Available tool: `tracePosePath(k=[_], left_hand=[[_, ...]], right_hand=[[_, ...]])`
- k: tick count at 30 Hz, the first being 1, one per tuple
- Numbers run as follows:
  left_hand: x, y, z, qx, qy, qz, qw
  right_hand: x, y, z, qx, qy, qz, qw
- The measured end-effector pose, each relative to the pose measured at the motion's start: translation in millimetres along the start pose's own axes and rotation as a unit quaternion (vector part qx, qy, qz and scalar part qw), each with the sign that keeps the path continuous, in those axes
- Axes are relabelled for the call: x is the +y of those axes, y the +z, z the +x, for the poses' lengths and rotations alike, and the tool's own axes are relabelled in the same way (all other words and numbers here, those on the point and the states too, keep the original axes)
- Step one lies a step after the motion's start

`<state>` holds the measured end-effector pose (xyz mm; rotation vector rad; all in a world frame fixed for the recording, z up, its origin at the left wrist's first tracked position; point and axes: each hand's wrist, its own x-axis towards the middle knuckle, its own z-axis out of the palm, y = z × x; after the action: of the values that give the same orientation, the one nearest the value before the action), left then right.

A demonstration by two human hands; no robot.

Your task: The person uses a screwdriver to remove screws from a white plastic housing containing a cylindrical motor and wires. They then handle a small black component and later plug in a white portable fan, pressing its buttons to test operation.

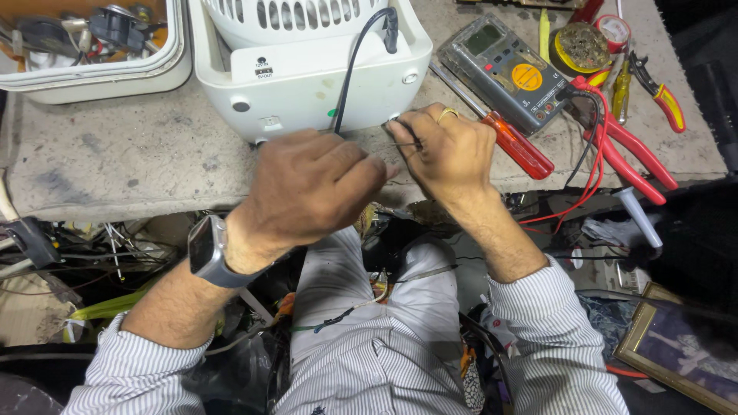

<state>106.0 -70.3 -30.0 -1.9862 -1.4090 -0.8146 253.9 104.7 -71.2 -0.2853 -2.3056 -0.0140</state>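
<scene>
Head view of a repair at the near edge of a grey, stained tabletop [115, 161]. The left hand [311, 188], a grey wristwatch [206, 250] on its wrist, was curled with the fingers pressed together, knuckles up, just in front of a white appliance housing [307, 84]; whether it held anything cannot be told. The right hand [446, 150], wearing a gold ring [447, 114], pinched a thin dark wire end [403, 138] between thumb and fingertips, close beside the left hand and against the lower right corner of the housing. A black cable [355, 65] ran down the front of the housing toward the hands.

The housing stood at the middle of the tabletop, reaching back toward its far edge. At the far left corner lay a white tray [100, 73] filled with small parts. To the right of the right hand lay a screwdriver with a red handle [511, 142], then a grey multimeter with a yellow dial [503, 65], its red test leads [592, 165] hanging over the near edge. Red-handled pliers [634, 150] lay toward the right edge, with a second, smaller pair [657, 92] behind them. Both sleeves were striped.
</scene>
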Motion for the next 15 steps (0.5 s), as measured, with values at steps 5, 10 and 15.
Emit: tracePosePath(k=[5,10,15], left_hand=[[-20.3,-28.5,-6.7,0.046,-0.026,0.014,0.999],[-46.4,-55.4,-31.0,0.101,-0.077,0.063,0.990],[-67.3,-65.5,-42.7,0.135,-0.189,-0.017,0.973]], right_hand=[[-5.2,3.6,-0.4,0.013,-0.029,-0.052,0.998],[-13.0,4.7,-1.9,-0.010,-0.036,-0.107,0.994],[-16.8,10.3,2.2,-0.032,-0.003,-0.121,0.992]])
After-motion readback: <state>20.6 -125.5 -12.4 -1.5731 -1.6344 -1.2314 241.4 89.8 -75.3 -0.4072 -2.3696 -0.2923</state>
